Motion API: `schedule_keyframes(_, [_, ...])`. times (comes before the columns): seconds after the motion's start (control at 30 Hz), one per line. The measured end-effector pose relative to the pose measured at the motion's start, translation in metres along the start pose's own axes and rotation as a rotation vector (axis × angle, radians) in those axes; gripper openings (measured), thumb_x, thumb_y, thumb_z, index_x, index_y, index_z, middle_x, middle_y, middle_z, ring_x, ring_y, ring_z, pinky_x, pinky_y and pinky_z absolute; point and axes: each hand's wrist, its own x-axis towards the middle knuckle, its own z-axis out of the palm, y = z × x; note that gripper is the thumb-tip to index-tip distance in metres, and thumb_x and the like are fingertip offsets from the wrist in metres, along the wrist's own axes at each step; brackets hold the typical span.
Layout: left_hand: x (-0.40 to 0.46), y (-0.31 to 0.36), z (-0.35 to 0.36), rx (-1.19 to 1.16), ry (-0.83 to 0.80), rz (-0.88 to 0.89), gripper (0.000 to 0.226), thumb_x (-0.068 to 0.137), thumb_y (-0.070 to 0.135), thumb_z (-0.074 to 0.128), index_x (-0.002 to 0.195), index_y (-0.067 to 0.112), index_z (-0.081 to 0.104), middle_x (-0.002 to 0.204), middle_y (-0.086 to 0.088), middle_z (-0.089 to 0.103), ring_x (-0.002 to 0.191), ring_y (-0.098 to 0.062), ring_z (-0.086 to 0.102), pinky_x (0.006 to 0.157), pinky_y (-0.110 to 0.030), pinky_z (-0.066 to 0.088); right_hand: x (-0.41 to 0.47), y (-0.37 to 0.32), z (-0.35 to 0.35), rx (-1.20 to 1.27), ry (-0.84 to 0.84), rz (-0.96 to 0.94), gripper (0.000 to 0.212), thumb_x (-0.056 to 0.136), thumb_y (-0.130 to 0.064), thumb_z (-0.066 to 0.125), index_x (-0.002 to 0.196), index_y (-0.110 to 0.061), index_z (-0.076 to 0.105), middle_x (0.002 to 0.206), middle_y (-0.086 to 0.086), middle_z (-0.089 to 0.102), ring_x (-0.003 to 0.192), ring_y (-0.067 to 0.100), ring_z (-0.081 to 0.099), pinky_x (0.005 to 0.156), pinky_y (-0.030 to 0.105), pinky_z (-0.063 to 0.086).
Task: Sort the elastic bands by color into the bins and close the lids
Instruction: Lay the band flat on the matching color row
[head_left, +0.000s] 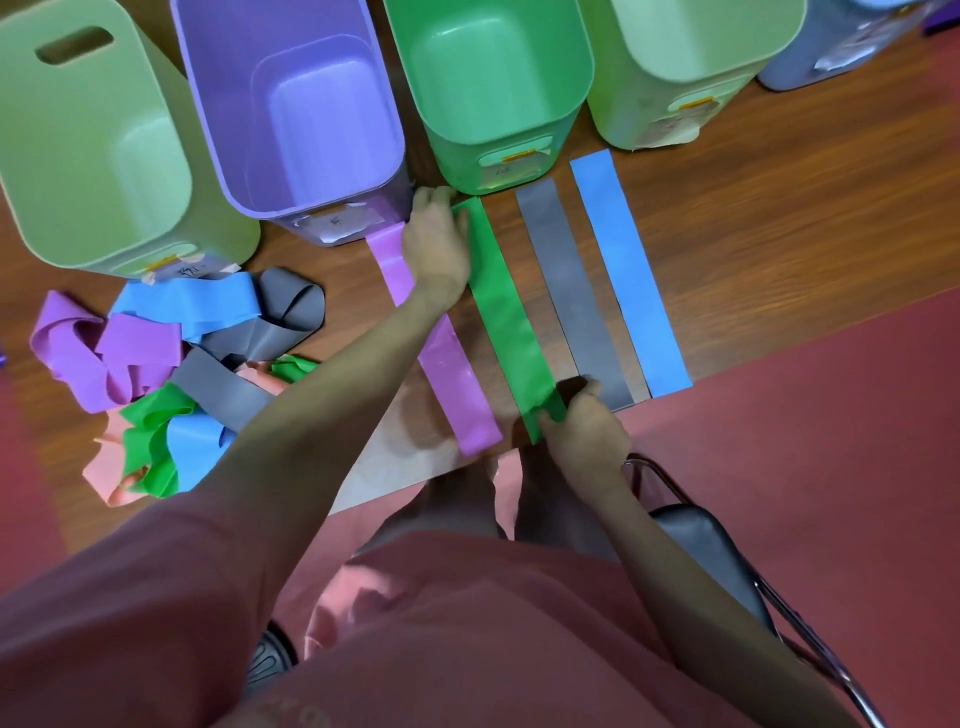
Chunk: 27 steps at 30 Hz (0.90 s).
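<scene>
Four bands lie flat side by side on the wooden floor: purple band (452, 358), green band (511, 317), grey band (571, 291) and blue band (628, 270). My left hand (439, 236) holds the far end of the green band, thumb over its edge. My right hand (584, 423) pinches its near end. A tangled pile of bands (171, 364) in purple, blue, grey, green and pink lies at the left. Open bins stand behind: a pale green bin (78, 156), a purple bin (291, 104), a green bin (493, 78) and another pale green bin (691, 52).
A blue-grey bin (831, 47) stands at the far right. A red mat (831, 441) covers the floor on the right and near side. A black chair with a metal frame (701, 545) is under my right arm. No lids are visible.
</scene>
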Motion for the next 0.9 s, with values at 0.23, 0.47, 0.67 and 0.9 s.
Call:
schedule_keyframes(0.23, [-0.056, -0.033, -0.047, -0.147, 0.025, 0.144, 0.022, 0.089, 0.018, 0.051, 0.101, 0.007, 0.067, 0.096, -0.013, 0.068, 0.086, -0.029, 0.064, 0.072, -0.035, 0.045, -0.009, -0.025, -0.005, -0.144, 0.009, -0.301, 0.036, 0.088, -0.024, 0.053, 0.117, -0.006, 0.042, 0.101, 0.018, 0.066, 0.096, 0.037, 0.063, 0.075, 0.039, 0.046])
schedule_keyframes(0.47, [-0.096, -0.122, -0.118, -0.197, 0.078, 0.044, 0.021, 0.086, 0.012, 0.054, 0.1, 0.005, 0.068, 0.095, -0.013, 0.07, 0.085, -0.028, 0.065, 0.076, -0.032, 0.048, -0.022, -0.082, 0.011, -0.115, -0.113, -0.629, 0.032, 0.087, -0.015, 0.054, 0.117, -0.005, 0.047, 0.107, 0.019, 0.06, 0.097, 0.037, 0.058, 0.077, 0.039, 0.044])
schedule_keyframes(0.67, [-0.106, -0.191, -0.164, -0.073, -0.037, 0.099, 0.022, 0.079, 0.002, 0.058, 0.095, 0.011, 0.07, 0.098, -0.006, 0.068, 0.086, -0.026, 0.064, 0.077, -0.034, 0.05, -0.041, -0.12, 0.047, -0.146, -0.274, -0.827, 0.034, 0.083, -0.017, 0.055, 0.113, -0.006, 0.048, 0.108, 0.016, 0.057, 0.105, 0.034, 0.054, 0.085, 0.042, 0.047])
schedule_keyframes(0.9, [-0.112, -0.223, -0.183, 0.164, -0.182, 0.329, 0.028, 0.07, 0.005, 0.059, 0.096, 0.009, 0.069, 0.113, -0.016, 0.059, 0.104, -0.037, 0.056, 0.085, -0.044, 0.047, -0.069, -0.16, 0.092, -0.245, -0.374, -0.94, 0.054, 0.082, -0.037, 0.062, 0.124, -0.009, 0.046, 0.121, 0.014, 0.051, 0.117, 0.032, 0.046, 0.098, 0.042, 0.038])
